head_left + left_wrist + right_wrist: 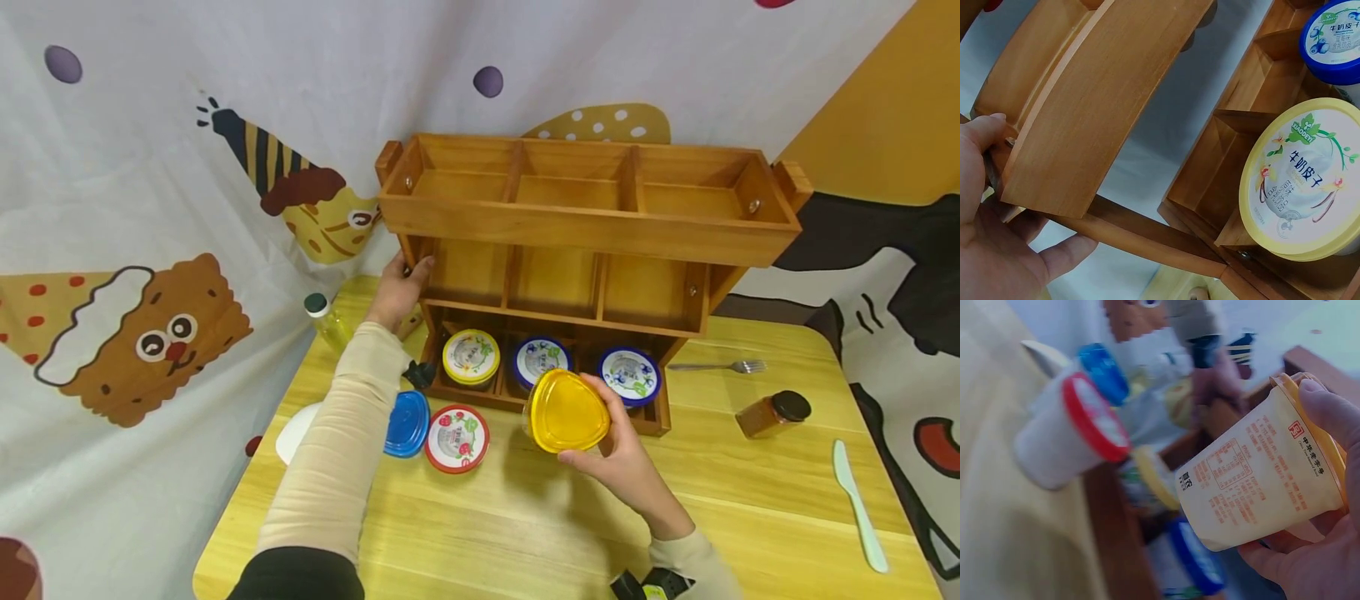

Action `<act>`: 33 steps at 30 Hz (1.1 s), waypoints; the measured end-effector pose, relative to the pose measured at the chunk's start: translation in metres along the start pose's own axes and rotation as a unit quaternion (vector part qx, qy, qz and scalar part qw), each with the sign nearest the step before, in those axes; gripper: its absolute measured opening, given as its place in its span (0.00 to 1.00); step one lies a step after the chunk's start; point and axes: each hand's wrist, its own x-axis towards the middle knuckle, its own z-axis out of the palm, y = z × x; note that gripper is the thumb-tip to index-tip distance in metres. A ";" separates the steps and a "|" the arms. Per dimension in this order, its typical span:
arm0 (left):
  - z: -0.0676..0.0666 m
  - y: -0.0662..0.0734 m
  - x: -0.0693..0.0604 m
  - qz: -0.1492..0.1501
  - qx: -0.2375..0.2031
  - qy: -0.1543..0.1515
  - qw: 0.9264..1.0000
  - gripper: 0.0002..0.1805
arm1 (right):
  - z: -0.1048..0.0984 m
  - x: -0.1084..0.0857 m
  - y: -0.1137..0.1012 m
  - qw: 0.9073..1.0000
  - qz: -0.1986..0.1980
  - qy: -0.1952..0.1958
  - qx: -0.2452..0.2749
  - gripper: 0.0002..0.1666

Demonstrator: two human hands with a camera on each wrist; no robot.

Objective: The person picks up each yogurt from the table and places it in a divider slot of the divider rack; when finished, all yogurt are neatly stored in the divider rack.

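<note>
My right hand (626,467) holds a cup with an orange-yellow lid (570,411) in front of the wooden shelf; in the right wrist view the thumb and fingers wrap the rim of this cup (1260,469). My left hand (401,287) grips the left side of the three-tier wooden shelf (585,229), thumb at the middle tray's end in the left wrist view. The bottom tier holds a yellow-lidded cup (471,357) at left and two blue-lidded cups, one in the middle (542,361) and one at right (629,375). The upper two tiers show bare compartments.
A red-lidded cup (457,439) and a blue-lidded container (407,423) stand before the shelf's left end. A white item (296,433) and a green-capped bottle (330,321) are at far left. On the right lie a fork (720,367), a dark-lidded jar (774,413) and a pale green knife (858,504).
</note>
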 end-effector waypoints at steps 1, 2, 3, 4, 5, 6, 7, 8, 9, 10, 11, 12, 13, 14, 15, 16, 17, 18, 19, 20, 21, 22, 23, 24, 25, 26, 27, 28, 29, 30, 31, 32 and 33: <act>0.000 -0.003 0.002 0.001 0.001 0.001 1.000 0.28 | -0.003 0.000 -0.005 1.000 -0.011 0.006 0.003 0.56; 0.000 -0.005 0.004 0.004 0.002 0.003 1.000 0.28 | -0.006 0.000 -0.011 1.000 -0.022 0.013 0.008 0.57; 0.000 -0.006 0.005 0.006 0.002 0.003 1.000 0.28 | -0.009 0.001 -0.016 0.999 -0.033 0.020 0.012 0.56; 0.000 -0.007 0.005 0.006 0.002 0.003 1.000 0.28 | -0.012 0.001 -0.021 0.999 -0.044 0.027 0.019 0.57; -0.001 -0.007 0.005 0.008 0.003 0.003 1.000 0.28 | -0.016 0.001 -0.026 0.998 -0.054 0.032 0.030 0.57; -0.001 -0.006 0.005 0.009 0.004 0.003 1.000 0.28 | -0.019 0.001 -0.030 0.996 -0.064 0.037 0.040 0.57; -0.001 -0.006 0.004 0.009 0.005 0.002 1.000 0.27 | -0.022 0.002 -0.034 0.995 -0.072 0.041 0.052 0.58; -0.001 -0.005 0.004 0.008 0.005 0.003 1.000 0.27 | -0.025 0.003 -0.038 0.994 -0.078 0.046 0.061 0.58; -0.001 -0.004 0.004 0.008 0.006 0.003 1.000 0.28 | -0.028 0.003 -0.042 0.993 -0.087 0.050 0.068 0.58; -0.001 -0.004 0.003 0.008 0.008 0.004 1.000 0.28 | -0.031 0.004 -0.045 0.991 -0.094 0.055 0.074 0.59; -0.001 -0.003 0.003 0.007 0.009 0.005 1.000 0.28 | -0.034 0.005 -0.048 0.990 -0.101 0.061 0.081 0.58; -0.001 -0.003 0.003 0.006 0.010 0.006 1.000 0.28 | -0.037 0.006 -0.051 0.988 -0.108 0.068 0.083 0.59; -0.001 -0.003 0.003 0.005 0.011 0.006 1.000 0.29 | -0.039 0.007 -0.054 0.987 -0.113 0.075 0.085 0.58; -0.001 -0.002 0.003 0.004 0.010 0.007 1.000 0.29 | -0.042 0.008 -0.056 0.986 -0.120 0.084 0.086 0.58; -0.001 -0.002 0.003 0.002 0.010 0.008 1.000 0.29 | -0.044 0.008 -0.058 0.984 -0.127 0.093 0.088 0.58; -0.001 -0.002 0.003 0.000 0.011 0.006 1.000 0.29 | -0.046 0.009 -0.061 0.982 -0.131 0.101 0.093 0.58; -0.001 -0.002 0.004 -0.002 0.010 0.006 1.000 0.28 | -0.048 0.009 -0.063 0.980 -0.135 0.111 0.099 0.57; -0.002 -0.002 0.004 -0.003 0.008 0.005 1.000 0.28 | -0.049 0.010 -0.065 0.978 -0.137 0.121 0.101 0.57; -0.002 -0.002 0.005 -0.004 0.005 0.004 1.000 0.29 | -0.051 0.011 -0.067 0.976 -0.139 0.134 0.102 0.57; -0.002 -0.003 0.005 -0.004 0.002 0.003 1.000 0.29 | -0.052 0.012 -0.069 0.974 -0.139 0.148 0.100 0.57; -0.002 -0.003 0.005 -0.004 0.000 0.002 1.000 0.29 | -0.053 0.014 -0.071 0.972 -0.141 0.159 0.101 0.57; -0.002 -0.003 0.006 -0.004 0.001 0.002 1.000 0.29 | -0.054 0.015 -0.072 0.970 -0.142 0.171 0.099 0.57; -0.001 -0.004 0.006 -0.002 0.000 0.004 1.000 0.28 | -0.055 0.017 -0.074 0.968 -0.143 0.182 0.097 0.57; -0.001 -0.003 0.005 0.000 0.001 0.005 1.000 0.28 | -0.057 0.020 -0.075 0.966 -0.147 0.191 0.097 0.57; -0.001 -0.003 0.005 0.001 0.003 0.005 1.000 0.28 | -0.058 0.022 -0.075 0.963 -0.153 0.198 0.096 0.57; 0.000 -0.003 0.004 0.002 0.006 0.006 1.000 0.28 | -0.059 0.025 -0.076 0.961 -0.160 0.202 0.097 0.57; 0.000 -0.003 0.004 0.001 0.010 0.007 1.000 0.27 | -0.061 0.027 -0.076 0.959 -0.169 0.206 0.101 0.56; 0.000 -0.003 0.003 0.002 0.013 0.007 1.000 0.27 | -0.062 0.030 -0.076 0.956 -0.176 0.210 0.104 0.56; 0.000 -0.004 0.002 0.001 0.013 0.007 1.000 0.28 | -0.064 0.032 -0.075 0.954 -0.182 0.213 0.107 0.56; 0.000 -0.004 0.001 0.000 0.015 0.006 1.000 0.28 | -0.065 0.035 -0.075 0.952 -0.188 0.216 0.108 0.56; 0.000 -0.004 0.001 0.000 0.016 0.006 1.000 0.28 | -0.067 0.037 -0.074 0.951 -0.191 0.219 0.108 0.55; 0.001 -0.004 0.001 0.000 0.016 0.006 1.000 0.28 | -0.068 0.038 -0.073 0.950 -0.193 0.222 0.108 0.55; 0.001 -0.004 0.000 0.000 0.016 0.007 1.000 0.28 | -0.069 0.040 -0.072 0.949 -0.193 0.224 0.107 0.55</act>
